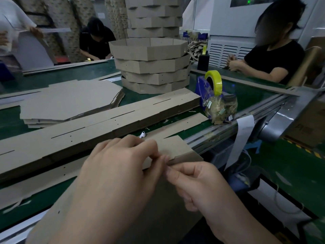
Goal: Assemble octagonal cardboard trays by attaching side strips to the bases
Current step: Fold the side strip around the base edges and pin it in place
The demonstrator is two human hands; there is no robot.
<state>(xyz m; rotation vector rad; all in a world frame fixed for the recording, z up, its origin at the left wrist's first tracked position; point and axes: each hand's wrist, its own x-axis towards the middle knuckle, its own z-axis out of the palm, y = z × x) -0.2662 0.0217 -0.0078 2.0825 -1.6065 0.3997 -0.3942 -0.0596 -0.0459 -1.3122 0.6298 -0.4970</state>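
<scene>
A side strip (pixel 173 147) is pinched at its near edge by the curled fingers of the left hand (pixel 119 166) and the right hand (pixel 198 185), above a flat base (pixel 154 213) at the green table's (pixel 52 76) front edge (4 finished trays (pixel 153 67) are stacked further back)

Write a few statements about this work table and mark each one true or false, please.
1. The left hand and the right hand both pinch a cardboard piece. True.
2. The yellow tape roll lies flat. False: it stands upright in the blue dispenser.
3. Finished trays stand stacked beyond the long side strips. True.
4. The flat octagonal bases lie right of the dispenser. False: they lie far left of it.
</scene>
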